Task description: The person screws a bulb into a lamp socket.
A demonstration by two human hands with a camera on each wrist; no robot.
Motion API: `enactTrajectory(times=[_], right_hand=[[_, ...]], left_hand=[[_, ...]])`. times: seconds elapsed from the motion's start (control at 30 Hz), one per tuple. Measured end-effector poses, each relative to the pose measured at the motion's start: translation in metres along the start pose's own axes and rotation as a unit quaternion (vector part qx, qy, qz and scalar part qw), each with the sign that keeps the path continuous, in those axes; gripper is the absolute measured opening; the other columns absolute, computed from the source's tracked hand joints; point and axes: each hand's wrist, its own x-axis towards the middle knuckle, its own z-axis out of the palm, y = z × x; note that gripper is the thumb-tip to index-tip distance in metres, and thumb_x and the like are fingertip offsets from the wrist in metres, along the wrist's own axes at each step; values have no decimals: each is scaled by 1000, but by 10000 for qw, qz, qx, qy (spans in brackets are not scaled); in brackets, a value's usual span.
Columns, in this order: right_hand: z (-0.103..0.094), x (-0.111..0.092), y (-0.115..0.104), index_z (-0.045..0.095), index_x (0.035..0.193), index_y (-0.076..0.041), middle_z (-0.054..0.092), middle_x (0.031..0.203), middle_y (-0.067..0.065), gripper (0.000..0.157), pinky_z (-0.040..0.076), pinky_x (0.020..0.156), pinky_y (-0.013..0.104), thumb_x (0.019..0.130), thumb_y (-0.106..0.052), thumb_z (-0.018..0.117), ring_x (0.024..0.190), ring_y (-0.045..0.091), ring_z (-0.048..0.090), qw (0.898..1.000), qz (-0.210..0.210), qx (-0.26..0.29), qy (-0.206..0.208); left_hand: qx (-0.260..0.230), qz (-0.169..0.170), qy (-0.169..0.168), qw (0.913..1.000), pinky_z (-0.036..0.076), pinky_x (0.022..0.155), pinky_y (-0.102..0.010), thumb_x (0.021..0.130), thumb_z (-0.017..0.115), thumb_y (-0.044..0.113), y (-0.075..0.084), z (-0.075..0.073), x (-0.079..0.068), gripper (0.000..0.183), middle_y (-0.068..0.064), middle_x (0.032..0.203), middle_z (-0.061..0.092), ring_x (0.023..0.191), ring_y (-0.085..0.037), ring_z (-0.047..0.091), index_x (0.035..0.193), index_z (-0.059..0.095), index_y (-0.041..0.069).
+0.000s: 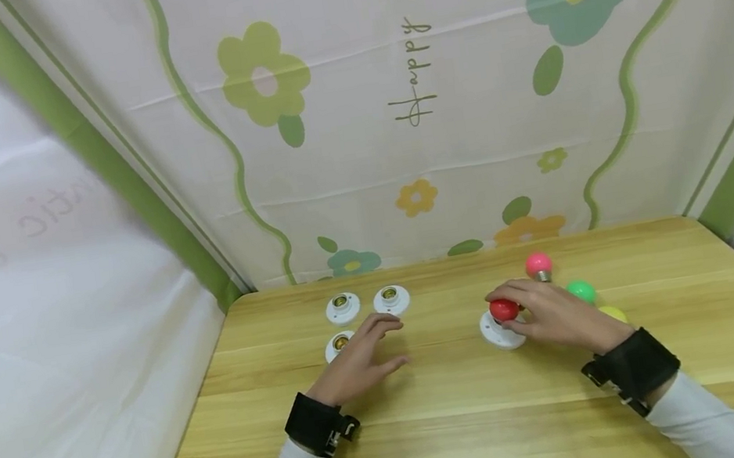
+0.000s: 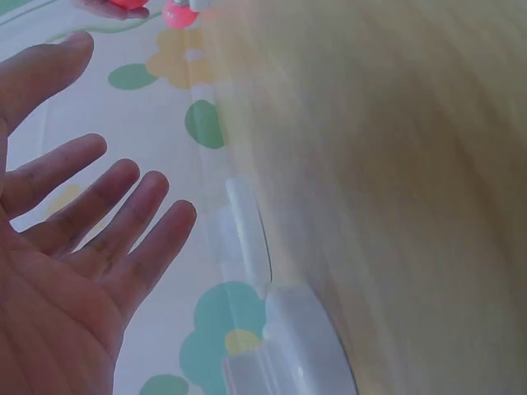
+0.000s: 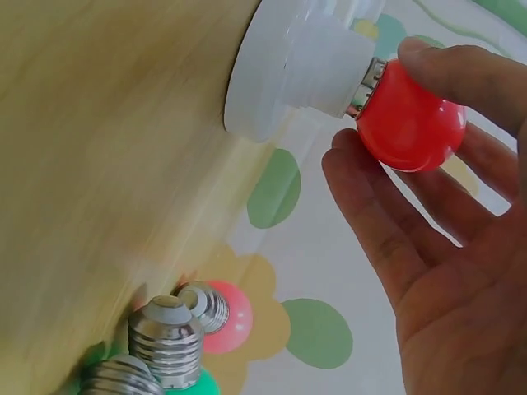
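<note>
My right hand (image 1: 554,314) pinches a red light bulb (image 3: 416,123) between thumb and fingers. The bulb's metal base sits partly inside a round white lamp socket (image 3: 280,78) on the table, with some thread showing. My left hand (image 1: 359,365) is held above the table, fingers apart and nothing in them, as the left wrist view also shows. It partly covers a white socket (image 1: 336,344) in the head view. Two more white sockets, one at the left (image 1: 343,308) and one at its right (image 1: 391,300), lie just beyond that hand.
Right of the right hand lie a pink bulb (image 1: 538,265), a green bulb (image 1: 581,291) and a yellow bulb (image 1: 614,314), the last two partly hidden. A flower-printed curtain (image 1: 354,144) hangs behind the wooden table (image 1: 455,437); white fabric hangs at the left.
</note>
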Motion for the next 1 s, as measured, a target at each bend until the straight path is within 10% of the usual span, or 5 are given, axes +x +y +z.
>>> enactTrajectory(times=[0.5, 1.0], right_hand=[[-16, -19, 14, 73, 130, -13, 69, 134, 4, 52, 58, 99, 55, 82, -16, 92, 129, 30, 61, 9943, -673, -332, 758], [-30, -58, 42, 78, 112, -14, 74, 117, 1, 41, 58, 87, 49, 74, -10, 93, 112, 23, 62, 9884, -514, -821, 1173]], left_hand=[[773, 68, 1361, 9877, 55, 103, -43, 93, 84, 19, -13, -22, -20, 37, -6, 132, 65, 126, -25, 59, 127, 71, 10], [509, -844, 1048, 9896, 50, 110, -55, 89, 88, 18, -44, -29, -42, 54, -15, 141, 58, 136, -36, 49, 135, 67, 3]])
